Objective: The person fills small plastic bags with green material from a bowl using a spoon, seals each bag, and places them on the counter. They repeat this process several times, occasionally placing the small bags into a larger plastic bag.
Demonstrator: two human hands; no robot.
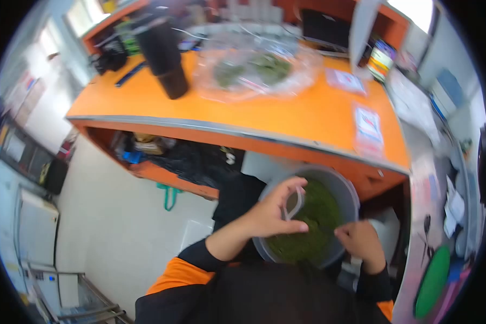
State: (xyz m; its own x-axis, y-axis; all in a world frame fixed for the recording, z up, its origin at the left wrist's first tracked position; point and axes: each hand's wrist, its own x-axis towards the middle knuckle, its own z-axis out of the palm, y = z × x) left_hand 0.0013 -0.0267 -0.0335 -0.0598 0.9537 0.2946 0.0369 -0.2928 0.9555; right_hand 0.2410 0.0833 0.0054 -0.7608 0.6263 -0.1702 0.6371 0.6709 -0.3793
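Note:
Green powder (321, 229) fills the lower part of a grey round bucket (352, 197) in front of my body. Over the bucket's left side, my left hand (267, 213) curls its thumb and fingers around a small round container with a whitish rim (298, 204). Its opening faces the powder side, and the hand hides the rest of it. At the bucket's right rim is my right hand (362, 244), slightly blurred, with its fingers closed together; I cannot tell what is in them.
An orange desk (237, 116) stands ahead, its edge just beyond the bucket. On it are a black tumbler (164, 62), clear plastic bags with green contents (254, 70) and flat labelled packets (368, 127). At right, a green oval thing (433, 283) lies on a side counter (416, 237).

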